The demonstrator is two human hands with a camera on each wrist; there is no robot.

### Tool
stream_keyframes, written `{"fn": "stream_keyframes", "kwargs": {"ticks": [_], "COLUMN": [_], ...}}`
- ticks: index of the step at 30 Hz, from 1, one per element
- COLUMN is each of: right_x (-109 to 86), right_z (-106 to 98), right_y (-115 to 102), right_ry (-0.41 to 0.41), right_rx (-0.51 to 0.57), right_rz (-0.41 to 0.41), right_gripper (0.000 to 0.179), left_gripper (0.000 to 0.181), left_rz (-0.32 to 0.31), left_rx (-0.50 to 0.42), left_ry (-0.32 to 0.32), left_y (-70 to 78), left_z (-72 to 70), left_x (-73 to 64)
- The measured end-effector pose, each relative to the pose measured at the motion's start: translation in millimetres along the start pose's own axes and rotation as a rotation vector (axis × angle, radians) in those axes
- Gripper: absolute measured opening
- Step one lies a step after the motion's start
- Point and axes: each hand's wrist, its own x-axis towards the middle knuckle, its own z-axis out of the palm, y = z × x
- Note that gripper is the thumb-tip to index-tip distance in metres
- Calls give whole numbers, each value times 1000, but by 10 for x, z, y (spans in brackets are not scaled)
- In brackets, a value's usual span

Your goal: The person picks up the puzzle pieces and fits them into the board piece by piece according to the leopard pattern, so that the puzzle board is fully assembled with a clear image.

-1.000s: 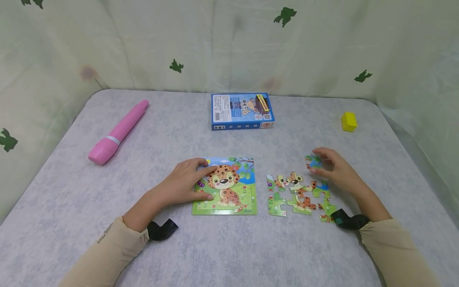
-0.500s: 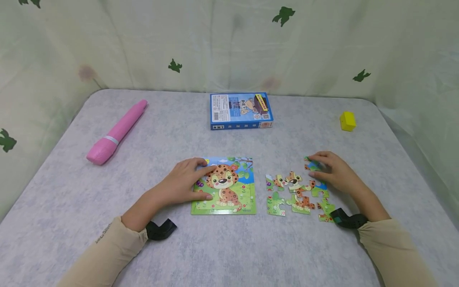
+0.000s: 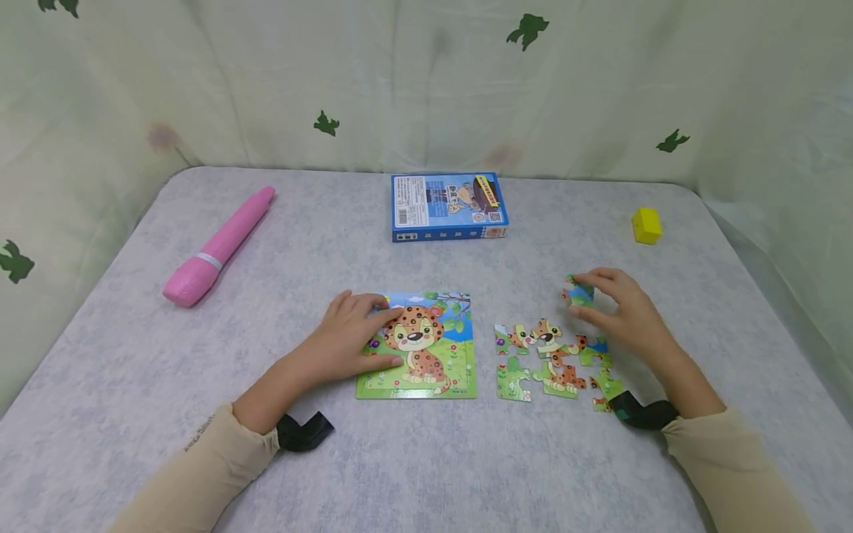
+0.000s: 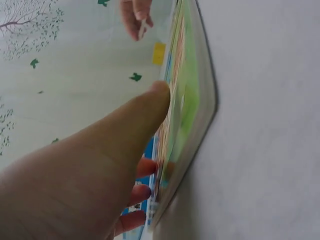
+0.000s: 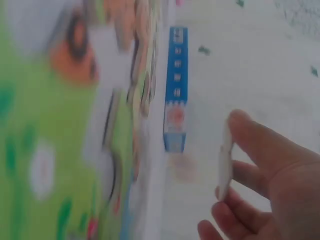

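My left hand (image 3: 343,337) rests on the left part of a square puzzle board (image 3: 436,377) printed with a seated leopard cub. In the left wrist view the thumb of the left hand (image 4: 95,150) lies on the board's near side, with fingertips at its far end. Between thumb and fingers, my right hand (image 3: 629,314) pinches a jigsaw piece (image 3: 578,293), held up off the table. Edge-on in the right wrist view, that jigsaw piece (image 5: 225,162) looks thin and pale. Below the hand lie several loose jigsaw pieces (image 3: 513,380), partly covered by the black wrist camera.
A blue box (image 3: 449,207) lies at the back middle of the table. On the left is a long pink wrapped object (image 3: 223,244) with a pale band. A small yellow block (image 3: 646,225) sits at the back right. Behind the table hangs a pale curtain (image 3: 426,81) with green leaf shapes.
My right hand has closed its fingers on the jigsaw piece and raised it from the table, slightly away from me. My left hand has stayed on the puzzle board.
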Motion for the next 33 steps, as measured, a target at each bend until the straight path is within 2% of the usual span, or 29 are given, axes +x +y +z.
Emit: {"fn": "stream_keyframes", "kwargs": {"ticks": [5,10,15,23,28,33], "right_x": [22,43,116,274,357,424], "right_z": [112,281,481,815,955,1052], "right_y": [-275,-566,-804,-994,-1003,-1002], "right_ry": [44,15,-65,-196,-222,-211], "right_rx": [24,61,91,86,76,-11], "right_rz": [-129,-212,-211,-125,-106,-158], "right_gripper": [47,49,49,50,50,49], "left_gripper": [72,73,75,73,72,71], "left_rz": [-16,-49,-28,94,103,97], "left_rx": [-73,-81,-32,116,148,169], "left_ry": [-19,-44,-47,-21,-28,-38], "left_y": [60,113,138,203,247,286], "left_z": [42,43,48,76,62,42], "left_x": [33,41,66,149,161,167]}}
